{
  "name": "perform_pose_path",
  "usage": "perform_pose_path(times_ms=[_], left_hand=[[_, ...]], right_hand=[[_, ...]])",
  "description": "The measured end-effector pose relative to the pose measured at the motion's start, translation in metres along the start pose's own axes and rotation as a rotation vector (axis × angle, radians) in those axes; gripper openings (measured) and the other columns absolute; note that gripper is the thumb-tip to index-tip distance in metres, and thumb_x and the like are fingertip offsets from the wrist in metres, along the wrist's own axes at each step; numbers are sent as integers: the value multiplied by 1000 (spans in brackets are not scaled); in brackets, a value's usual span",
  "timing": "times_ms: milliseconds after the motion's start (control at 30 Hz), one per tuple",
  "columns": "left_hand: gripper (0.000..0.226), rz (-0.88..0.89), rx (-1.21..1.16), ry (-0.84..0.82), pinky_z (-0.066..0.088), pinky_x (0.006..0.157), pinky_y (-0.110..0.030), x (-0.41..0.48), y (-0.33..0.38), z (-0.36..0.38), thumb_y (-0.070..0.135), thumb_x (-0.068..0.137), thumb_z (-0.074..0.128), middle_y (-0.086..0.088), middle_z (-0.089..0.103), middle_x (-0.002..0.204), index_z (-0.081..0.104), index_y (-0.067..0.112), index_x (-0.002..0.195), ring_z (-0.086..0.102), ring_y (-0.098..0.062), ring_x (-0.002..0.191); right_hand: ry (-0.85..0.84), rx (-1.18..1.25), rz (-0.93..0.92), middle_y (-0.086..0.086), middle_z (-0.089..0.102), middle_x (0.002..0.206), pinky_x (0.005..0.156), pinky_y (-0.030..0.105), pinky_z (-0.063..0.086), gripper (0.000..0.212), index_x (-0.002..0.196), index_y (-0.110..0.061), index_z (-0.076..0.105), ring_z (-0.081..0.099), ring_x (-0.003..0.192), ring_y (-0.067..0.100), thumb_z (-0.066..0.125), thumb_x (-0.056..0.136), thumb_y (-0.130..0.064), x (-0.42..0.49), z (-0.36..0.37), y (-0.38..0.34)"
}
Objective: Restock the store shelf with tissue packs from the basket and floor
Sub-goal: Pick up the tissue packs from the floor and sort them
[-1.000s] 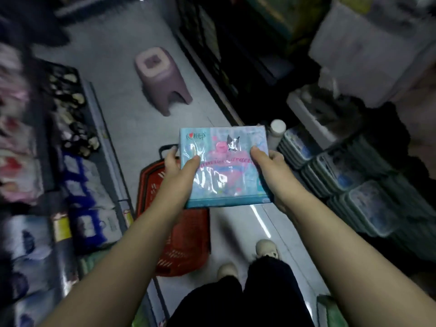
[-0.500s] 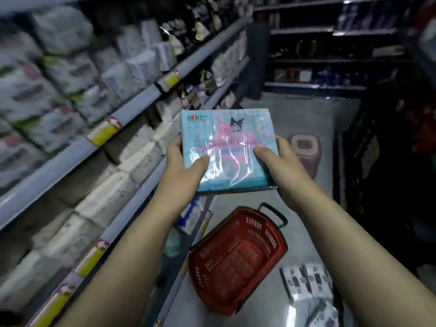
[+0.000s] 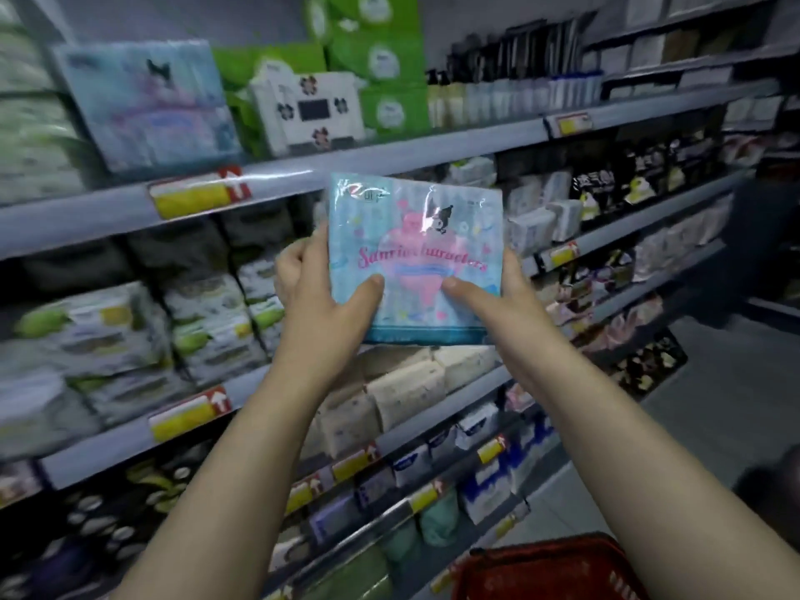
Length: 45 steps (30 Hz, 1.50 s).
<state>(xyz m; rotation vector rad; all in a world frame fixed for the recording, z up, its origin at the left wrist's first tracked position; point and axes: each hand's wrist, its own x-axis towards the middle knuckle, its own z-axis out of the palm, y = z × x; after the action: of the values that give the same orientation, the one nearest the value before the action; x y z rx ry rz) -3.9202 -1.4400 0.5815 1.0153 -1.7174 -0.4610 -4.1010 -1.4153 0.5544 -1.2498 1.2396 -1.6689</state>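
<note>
Since half a second ago we've raised the blue tissue pack (image 3: 415,262) from over the red basket (image 3: 554,569) to mid-air in front of the shelf (image 3: 433,152). Left hand (image 3: 320,292) and right hand (image 3: 498,305) grip its sides, thumbs on the front, fingers curled behind. A matching pack (image 3: 147,106) stands on the top tier, upper left.

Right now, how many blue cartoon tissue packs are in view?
2. The held pack is gripped by left hand and right hand; the shelf pack stands on the upper shelf, left. Others may hide behind.
</note>
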Motion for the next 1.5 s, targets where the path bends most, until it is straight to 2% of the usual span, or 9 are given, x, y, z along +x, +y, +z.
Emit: perform_pose_path(times_ms=[100,200,367,567,733,867,1200,1367,1500], left_hand=[[73,34,67,109,15,80,11,19,-5,-32,40,73,50,1,28,124,35,31,144,25,-6,119],[74,62,131,208,20,93,-8,41,-10,-63,41,73,50,1,28,124,35,31,145,25,-8,119],[75,130,172,301,23,102,-20,85,-22,-108,41,74,52,-2,30,126,34,29,146,29,-15,126],[76,251,253,403,33,110,-33,137,-35,-162,38,75,60,-4,33,131,35,20,144,35,-20,129],[61,321,193,409,48,93,-17,169,-41,-190,11,85,68,-2,37,132,27,12,130,47,-12,122],[54,203,326,305,44,95,-23,185,-58,-198,16,87,67,-7,38,135,32,13,128,49,-17,119],[60,27,764,129,23,118,-41,187,-70,-187,33,90,56,-16,3,159,39,9,142,20,-36,143],[87,-84,858,44,10,121,-40,184,-64,-176,51,93,50,-21,-26,156,6,7,154,-4,-36,148],[92,35,957,29,-3,118,-48,175,-57,-142,59,92,43,-17,-29,156,-6,12,154,-21,-31,146]], right_hand=[[-82,54,-63,2,59,127,96,43,53,59,122,-36,47,63,111,18,80,73,-31,24,37,-14],[-132,46,-129,2,59,128,93,40,55,62,127,-31,45,64,109,16,79,75,-30,47,71,-29],[-109,-86,-270,1,52,132,98,48,49,86,127,-39,44,58,116,23,75,51,-64,95,130,-56],[-95,-147,-408,0,54,129,101,45,46,76,129,-29,44,55,118,20,74,63,-53,140,195,-91],[-28,-154,-479,1,57,124,95,31,46,53,125,-19,45,56,112,16,75,82,-28,182,239,-106],[-21,-287,-470,6,53,128,98,35,45,61,127,-13,41,52,117,21,78,80,-27,209,263,-95],[-39,-672,-389,11,58,125,91,36,49,73,125,-7,48,57,113,29,84,70,-38,227,271,-95],[-81,-765,-467,8,58,129,85,30,43,63,131,-10,45,56,117,27,73,83,-39,214,263,-92],[-78,-838,-575,9,43,147,104,35,37,72,148,-12,29,42,133,25,62,91,-41,193,223,-86]])
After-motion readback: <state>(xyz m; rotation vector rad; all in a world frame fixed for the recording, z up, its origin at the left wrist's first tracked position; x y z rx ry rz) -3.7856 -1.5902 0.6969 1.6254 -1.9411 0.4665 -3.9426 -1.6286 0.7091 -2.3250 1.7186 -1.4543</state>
